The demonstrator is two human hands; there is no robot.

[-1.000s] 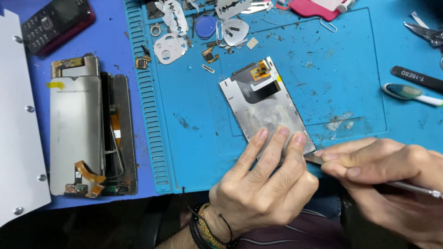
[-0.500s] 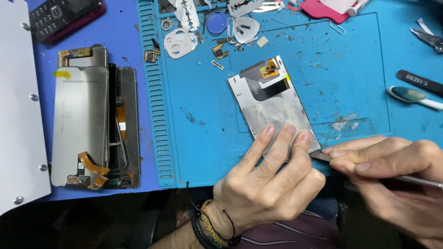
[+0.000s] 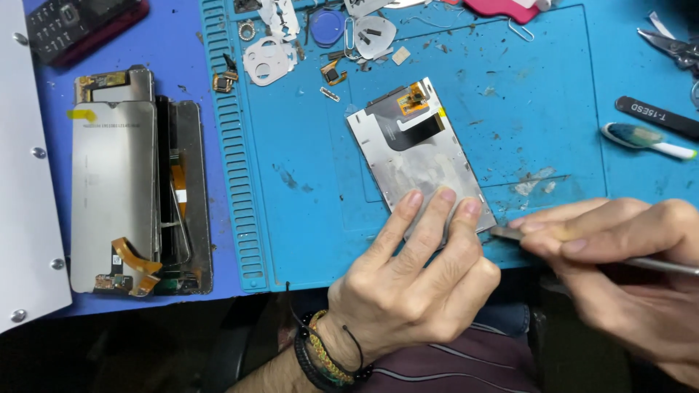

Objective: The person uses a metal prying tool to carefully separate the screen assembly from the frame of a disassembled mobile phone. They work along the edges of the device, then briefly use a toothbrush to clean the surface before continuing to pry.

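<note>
A silver phone screen panel [image 3: 415, 156] with an orange and black flex cable at its top lies face down on the blue repair mat [image 3: 539, 94]. My left hand [image 3: 411, 280] presses three fingertips on the panel's lower end. My right hand [image 3: 619, 266] pinches a thin metal tool [image 3: 510, 233] whose tip touches the panel's lower right corner.
A second screen and phone frame [image 3: 135, 182] lie at the left on the blue surface. Small parts, screws and shields [image 3: 269, 54] are scattered at the top. A black tweezer [image 3: 659, 116], a brush [image 3: 644, 140] and a dark keypad phone [image 3: 80, 25] lie around. A white panel [image 3: 22, 211] fills the left edge.
The view has shifted slightly; both hands stay on the panel's lower end, with the tool tip still at the corner.
</note>
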